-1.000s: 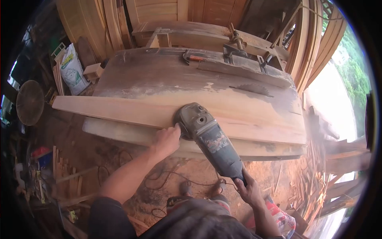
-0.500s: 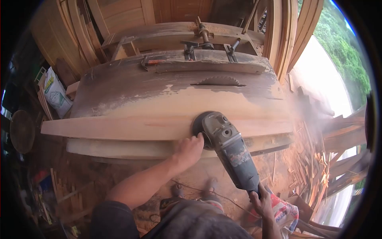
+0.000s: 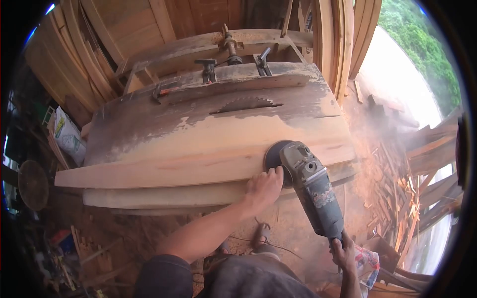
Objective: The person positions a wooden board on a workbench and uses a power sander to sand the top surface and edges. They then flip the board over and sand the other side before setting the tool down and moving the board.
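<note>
An angle grinder (image 3: 314, 191) with a dark round disc (image 3: 275, 157) rests against a long pale wooden board (image 3: 159, 171). My right hand (image 3: 343, 252) is wrapped round the grinder's rear handle. Near the head, my left hand (image 3: 266, 187) is closed at the side of the tool, in a grip on what looks like its side handle, which the fingers mostly hide. The board lies along the near edge of a dusty saw table (image 3: 119, 119).
A toothed saw blade (image 3: 246, 103) pokes up through the table beyond the board. Behind it are a wooden fence (image 3: 238, 88), clamps (image 3: 208, 71) and a hammer (image 3: 157, 93). Wood scraps (image 3: 392, 208) litter the floor at right, and dust hangs there. A sack (image 3: 69, 135) stands left.
The grinder and both my hands have shifted right along the board. The camera view has turned slightly, so the table appears tilted. Both hands keep their grip.
</note>
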The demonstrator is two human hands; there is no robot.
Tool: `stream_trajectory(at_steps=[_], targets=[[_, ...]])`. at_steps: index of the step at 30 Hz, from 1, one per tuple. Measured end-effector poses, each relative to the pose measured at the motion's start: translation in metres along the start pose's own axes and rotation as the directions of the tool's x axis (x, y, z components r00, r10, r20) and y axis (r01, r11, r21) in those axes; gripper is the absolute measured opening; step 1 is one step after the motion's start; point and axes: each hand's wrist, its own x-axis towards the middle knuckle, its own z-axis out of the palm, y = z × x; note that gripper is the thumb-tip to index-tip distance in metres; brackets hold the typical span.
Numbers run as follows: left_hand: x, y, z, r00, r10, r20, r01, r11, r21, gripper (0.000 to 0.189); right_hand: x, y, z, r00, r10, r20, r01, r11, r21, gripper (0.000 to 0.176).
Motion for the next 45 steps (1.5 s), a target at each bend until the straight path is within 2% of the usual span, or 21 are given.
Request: stream_trajectory(at_steps=[2,4,6,8,9,13,16,20,26,27,30,32,33,35,40,41,43,45], targets=[[-0.010,-0.011,-0.003,0.998,0.016,-0.056,-0.017,1.000,-0.009,0.046,0.002,-0.008,0.007,0.999,-0.023,0.026,0.023,0.999,-0.026,0.072],[-0.031,-0.033,-0.014,0.997,-0.030,-0.067,0.034,0.998,0.055,0.025,0.008,-0.026,0.021,0.996,-0.059,0.067,0.065,0.994,-0.085,0.070],[-0.058,-0.068,-0.020,0.993,-0.087,-0.076,0.093,0.993,0.076,0.034,0.010,-0.042,0.045,0.984,-0.137,0.116,0.152,0.980,-0.131,0.070],[-0.085,-0.089,-0.041,0.975,-0.216,0.052,0.210,0.973,0.094,0.047,0.013,-0.061,0.066,0.968,-0.169,0.184,0.207,0.955,-0.213,0.073],[-0.099,-0.105,-0.038,0.972,-0.232,0.034,0.226,0.965,0.134,0.051,0.013,-0.067,0.072,0.958,-0.185,0.218,0.238,0.938,-0.250,0.074],[-0.110,-0.116,-0.035,0.960,-0.274,0.052,0.264,0.953,0.150,0.057,0.010,-0.073,0.077,0.954,-0.109,0.279,0.187,0.944,-0.271,0.075],[-0.082,-0.081,-0.039,0.961,-0.250,0.120,0.234,0.963,0.137,0.058,0.006,-0.052,0.057,0.973,-0.110,0.201,0.154,0.963,-0.220,0.074],[-0.034,-0.036,-0.012,0.990,-0.113,0.080,0.106,0.990,0.088,0.042,0.007,-0.026,0.017,0.989,-0.121,0.085,0.129,0.986,-0.105,0.072],[0.047,0.046,-0.004,0.983,0.026,0.181,-0.038,0.997,0.062,0.030,0.014,0.011,-0.045,0.996,-0.074,-0.043,0.073,0.997,-0.029,0.069],[0.060,0.057,-0.002,0.982,0.048,0.181,-0.060,0.997,0.058,0.028,0.015,0.018,-0.055,0.999,-0.019,-0.041,0.019,1.000,-0.015,0.070],[0.095,0.087,0.005,0.977,0.114,0.178,-0.128,0.990,0.066,0.023,0.024,0.031,-0.077,0.993,-0.035,-0.115,0.039,0.999,0.033,0.072],[0.118,0.109,0.010,0.973,0.163,0.166,-0.179,0.980,0.090,0.017,0.031,0.046,-0.095,0.991,0.063,-0.122,-0.058,0.998,0.038,0.072],[0.130,0.119,0.012,0.969,0.177,0.170,-0.191,0.979,0.072,0.019,0.034,0.053,-0.105,0.986,0.111,-0.126,-0.107,0.993,0.040,0.072],[0.157,0.140,0.019,0.962,0.208,0.175,-0.217,0.976,0.033,0.022,0.041,0.063,-0.121,0.980,0.107,-0.165,-0.098,0.993,0.063,0.071],[0.212,0.186,0.032,0.935,0.287,0.209,-0.310,0.947,0.085,0.021,0.054,0.077,-0.154,0.960,0.169,-0.224,-0.128,0.974,0.186,0.070],[0.218,0.192,0.032,0.927,0.300,0.226,-0.330,0.938,0.107,0.020,0.055,0.078,-0.156,0.961,0.176,-0.215,-0.137,0.974,0.182,0.070],[0.215,0.189,0.023,0.941,0.219,0.258,-0.254,0.961,0.108,0.023,0.056,0.075,-0.153,0.963,0.188,-0.193,-0.154,0.972,0.177,0.069],[0.201,0.174,0.011,0.949,0.139,0.284,-0.184,0.973,0.138,0.027,0.059,0.059,-0.146,0.975,0.122,-0.184,-0.108,0.991,0.082,0.070]])
